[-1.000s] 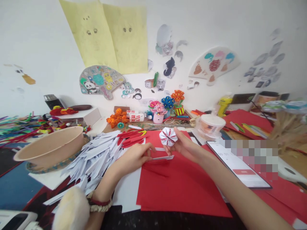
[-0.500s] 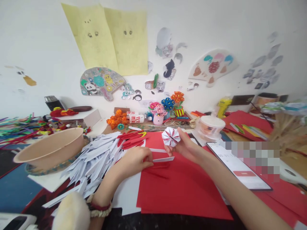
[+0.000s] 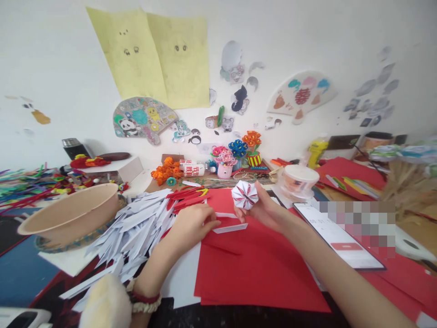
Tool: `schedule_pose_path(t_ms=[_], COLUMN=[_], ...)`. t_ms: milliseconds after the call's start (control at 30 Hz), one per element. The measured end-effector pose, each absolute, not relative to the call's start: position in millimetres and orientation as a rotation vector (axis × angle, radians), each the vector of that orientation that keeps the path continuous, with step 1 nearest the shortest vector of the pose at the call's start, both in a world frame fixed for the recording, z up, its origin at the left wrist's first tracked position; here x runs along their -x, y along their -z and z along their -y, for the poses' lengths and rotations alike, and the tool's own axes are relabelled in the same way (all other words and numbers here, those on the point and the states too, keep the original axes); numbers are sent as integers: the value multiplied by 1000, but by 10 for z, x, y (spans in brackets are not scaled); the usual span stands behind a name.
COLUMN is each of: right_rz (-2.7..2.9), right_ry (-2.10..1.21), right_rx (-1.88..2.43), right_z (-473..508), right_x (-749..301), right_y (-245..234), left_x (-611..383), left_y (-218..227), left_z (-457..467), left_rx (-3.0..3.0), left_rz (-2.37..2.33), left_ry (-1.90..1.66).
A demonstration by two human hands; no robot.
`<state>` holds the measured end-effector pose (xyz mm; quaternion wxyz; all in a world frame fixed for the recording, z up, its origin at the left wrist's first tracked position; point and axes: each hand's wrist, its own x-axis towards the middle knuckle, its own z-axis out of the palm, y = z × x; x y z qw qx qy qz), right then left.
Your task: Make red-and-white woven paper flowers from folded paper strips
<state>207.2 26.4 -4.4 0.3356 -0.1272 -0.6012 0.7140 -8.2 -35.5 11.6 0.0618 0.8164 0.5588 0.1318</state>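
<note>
My right hand [image 3: 264, 207] holds up a round folded paper ornament [image 3: 245, 195], white with red folds fanning from its centre. The fingers wrap its right side and underside. To its left, my left hand [image 3: 198, 222] is low over the red paper sheets [image 3: 259, 269], thumb and fingertips pinched together. What they hold, if anything, is hard to make out against the red. Just right of those fingertips is a white paper strip [image 3: 231, 228]. Another white strip [image 3: 225, 215] lies behind it, and a thin red strip [image 3: 221, 247] rests nearer me.
A heap of white strips [image 3: 136, 228] lies left, beside a beige basin [image 3: 71, 212]. Behind are red strips [image 3: 187, 200] with yellow-handled scissors [image 3: 204, 191]. A phone [image 3: 337, 237] and lidded tub [image 3: 300, 181] stand right. Flower crafts [image 3: 225, 166] line the back.
My left fingers have risen slightly near the white strip, and a red strip just below it no longer shows there. The ornament in my right hand has tilted slightly.
</note>
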Motion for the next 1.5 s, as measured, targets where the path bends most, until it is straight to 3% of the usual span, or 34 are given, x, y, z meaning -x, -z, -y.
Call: schedule_pose_path(t_ms=[733, 1500], right_rz=[1634, 1702], right_ry=[-1844, -1856], right_rx=[356, 345], right_z=[-249, -205], right_x=[-2074, -2077], right_y=[7, -9], left_x=[73, 37], left_y=[-107, -67], left_z=[392, 376], left_rx=[-2563, -2548], left_rz=[-1372, -1240], left_ry=[-293, -423])
